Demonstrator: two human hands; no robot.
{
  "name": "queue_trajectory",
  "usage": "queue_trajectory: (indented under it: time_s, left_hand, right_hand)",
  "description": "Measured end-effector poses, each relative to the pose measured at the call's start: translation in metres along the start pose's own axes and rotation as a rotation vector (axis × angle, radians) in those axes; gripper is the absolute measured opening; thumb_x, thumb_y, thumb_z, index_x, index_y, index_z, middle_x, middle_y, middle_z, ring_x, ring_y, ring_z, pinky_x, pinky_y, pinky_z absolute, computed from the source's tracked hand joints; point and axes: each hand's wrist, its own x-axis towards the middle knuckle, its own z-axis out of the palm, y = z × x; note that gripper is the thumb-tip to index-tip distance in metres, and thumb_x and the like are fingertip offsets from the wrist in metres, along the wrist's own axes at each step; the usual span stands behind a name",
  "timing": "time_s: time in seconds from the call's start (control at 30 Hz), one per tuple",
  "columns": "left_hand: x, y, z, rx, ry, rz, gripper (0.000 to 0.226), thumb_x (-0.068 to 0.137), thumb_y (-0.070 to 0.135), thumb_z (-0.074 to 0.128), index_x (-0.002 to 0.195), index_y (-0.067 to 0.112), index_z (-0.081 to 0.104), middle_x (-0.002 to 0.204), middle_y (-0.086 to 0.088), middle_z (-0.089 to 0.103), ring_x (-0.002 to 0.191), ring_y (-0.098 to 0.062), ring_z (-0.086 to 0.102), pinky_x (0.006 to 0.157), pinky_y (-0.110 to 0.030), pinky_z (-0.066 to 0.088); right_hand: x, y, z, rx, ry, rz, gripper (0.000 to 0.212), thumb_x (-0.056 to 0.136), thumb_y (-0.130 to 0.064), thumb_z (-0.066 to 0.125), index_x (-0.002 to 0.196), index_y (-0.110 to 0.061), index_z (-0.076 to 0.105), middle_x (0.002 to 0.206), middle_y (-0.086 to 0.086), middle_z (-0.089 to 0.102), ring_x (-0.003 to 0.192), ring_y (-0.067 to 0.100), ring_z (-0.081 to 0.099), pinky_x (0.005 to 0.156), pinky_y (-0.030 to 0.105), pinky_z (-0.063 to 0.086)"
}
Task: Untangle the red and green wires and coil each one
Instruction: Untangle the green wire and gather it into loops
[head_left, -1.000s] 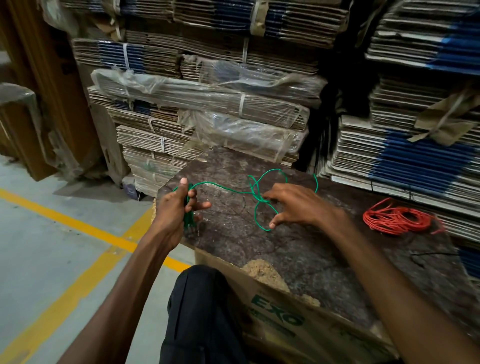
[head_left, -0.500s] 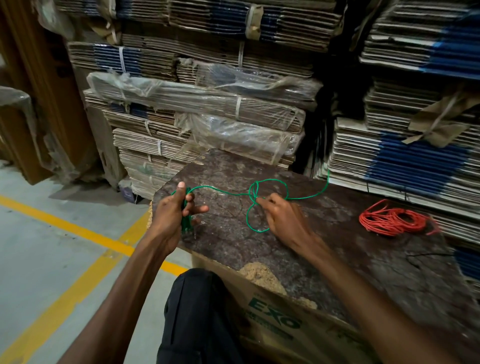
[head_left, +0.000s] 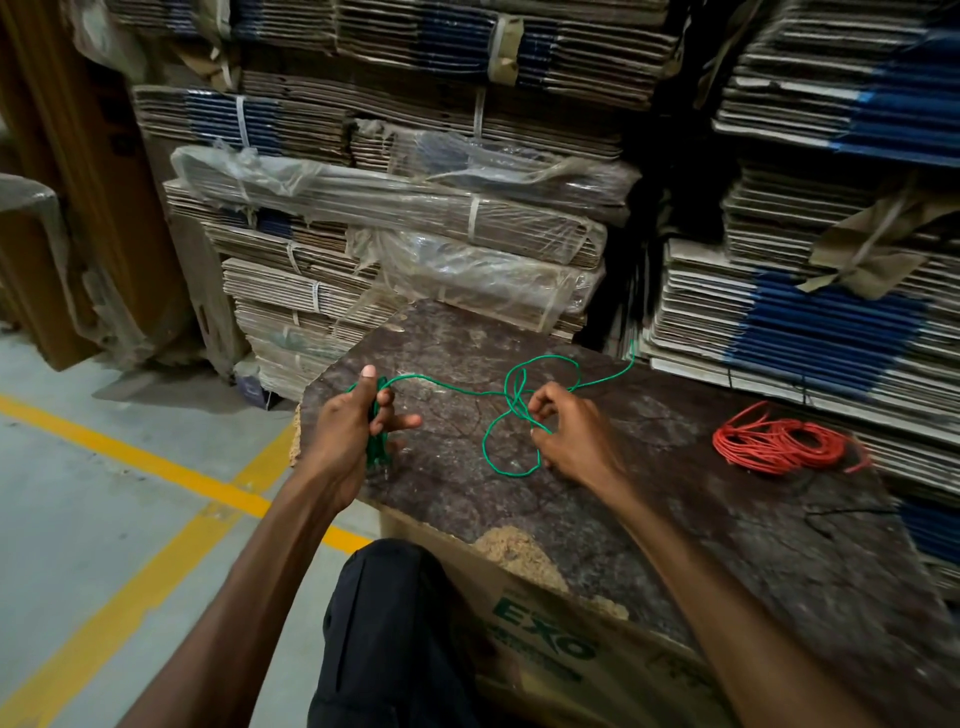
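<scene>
A green wire (head_left: 452, 388) runs across the dark worn board (head_left: 649, 519). My left hand (head_left: 353, 431) grips a coiled bundle of that green wire at the board's left corner, thumb up. From there the wire leads right to a loose knot of loops (head_left: 517, 400). My right hand (head_left: 571, 434) pinches the wire at those loops with curled fingers. The wire's tail goes on to the back right, off the board edge. The red wire (head_left: 779, 441) lies coiled on the board's right side, apart from both hands.
Stacks of flattened cardboard (head_left: 415, 218), some wrapped in plastic, rise behind the board. More stacks with blue print (head_left: 831, 322) stand at the right. The board lies on a cardboard box marked EXO (head_left: 545, 639). Grey floor with yellow lines (head_left: 156, 467) is at the left.
My right hand has gone from lying flat on the loops to pinching the wire with curled fingers. The loops have shifted a little. My left hand keeps its grip on the coil.
</scene>
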Motion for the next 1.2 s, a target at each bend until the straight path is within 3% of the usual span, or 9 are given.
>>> queue_trajectory:
  time_s: [0.13,0.27,0.33,0.43,0.67,0.83,1.0,1.07,1.2]
  left_hand:
    - [-0.002,-0.001,0.003,-0.009,-0.002,-0.012,0.043,0.099,0.049,0.042,0.071,0.016,0.048,0.049,0.003,0.039,0.078,-0.023,0.07,0.08,-0.049,0.045]
    - [-0.003,0.001,-0.001,0.013,-0.003,-0.001,0.044,0.099,0.049,0.041,0.071,0.016,0.047,0.05,0.004,0.038,0.077,-0.021,0.071,0.081,-0.049,0.046]
    - [-0.002,0.001,-0.004,0.017,0.008,0.005,0.044,0.099,0.05,0.04,0.07,0.017,0.046,0.05,0.004,0.037,0.076,-0.02,0.071,0.08,-0.048,0.045]
    - [0.001,0.001,-0.01,0.031,0.023,0.01,0.045,0.098,0.052,0.04,0.07,0.018,0.047,0.051,0.004,0.036,0.079,-0.021,0.072,0.084,-0.051,0.044]
    - [0.003,0.002,-0.018,0.044,0.035,0.006,0.047,0.097,0.053,0.043,0.063,0.021,0.05,0.051,0.001,0.032,0.084,-0.027,0.072,0.091,-0.052,0.039]
    - [-0.002,0.003,-0.009,0.066,0.017,0.001,0.046,0.099,0.05,0.04,0.068,0.017,0.046,0.05,0.002,0.033,0.082,-0.024,0.072,0.084,-0.045,0.04]
    - [-0.006,0.004,-0.009,0.061,0.032,0.0,0.047,0.098,0.049,0.042,0.065,0.016,0.046,0.046,0.004,0.032,0.078,-0.024,0.072,0.097,-0.052,0.039]
    - [-0.005,0.004,-0.014,0.027,0.045,-0.007,0.046,0.098,0.048,0.042,0.066,0.016,0.046,0.046,0.005,0.033,0.077,-0.023,0.072,0.097,-0.053,0.04]
    - [0.002,0.006,-0.026,-0.097,0.077,-0.037,0.044,0.101,0.047,0.035,0.07,0.018,0.045,0.046,0.005,0.035,0.078,-0.019,0.071,0.081,-0.05,0.05]
  right_hand:
    - [0.001,0.0,0.012,0.19,-0.004,0.167,0.043,0.071,0.004,0.056,0.081,-0.038,0.057,0.081,0.0,0.064,0.053,0.022,0.068,0.042,0.03,0.051]
    - [0.0,0.0,0.012,0.412,0.026,0.193,0.036,0.07,-0.002,0.072,0.087,-0.034,0.066,0.081,-0.011,0.062,0.075,0.01,0.063,0.074,0.035,0.055]
    - [0.0,-0.005,0.004,0.62,0.009,0.253,0.025,0.081,0.001,0.07,0.096,-0.019,0.067,0.085,-0.007,0.064,0.078,0.005,0.057,0.075,0.024,0.049]
    - [0.001,-0.009,-0.013,0.84,0.039,0.291,0.018,0.087,0.003,0.063,0.098,-0.011,0.068,0.088,0.004,0.066,0.084,0.013,0.06,0.078,0.025,0.049]
    - [0.013,-0.001,-0.037,0.592,0.198,0.201,0.033,0.068,0.008,0.08,0.08,-0.018,0.064,0.077,0.003,0.065,0.063,0.001,0.059,0.066,0.013,0.049]
    - [0.02,0.004,-0.041,0.386,0.284,0.105,0.046,0.068,0.016,0.071,0.086,-0.026,0.062,0.097,0.003,0.066,0.084,0.012,0.064,0.071,0.018,0.052]
    - [0.014,-0.003,-0.055,-0.158,0.489,-0.009,0.026,0.064,-0.029,0.088,0.074,-0.017,0.067,0.074,0.003,0.064,0.065,0.019,0.059,0.058,0.031,0.043]
    - [0.014,-0.001,-0.06,-0.22,0.482,0.008,0.039,0.064,-0.05,0.085,0.063,-0.016,0.065,0.062,0.002,0.061,0.059,0.02,0.057,0.053,0.028,0.039]
    - [0.021,0.012,-0.08,-0.101,0.307,0.179,0.049,0.068,-0.059,0.078,0.053,-0.016,0.059,0.05,0.0,0.054,0.049,0.015,0.049,0.05,0.027,0.034]
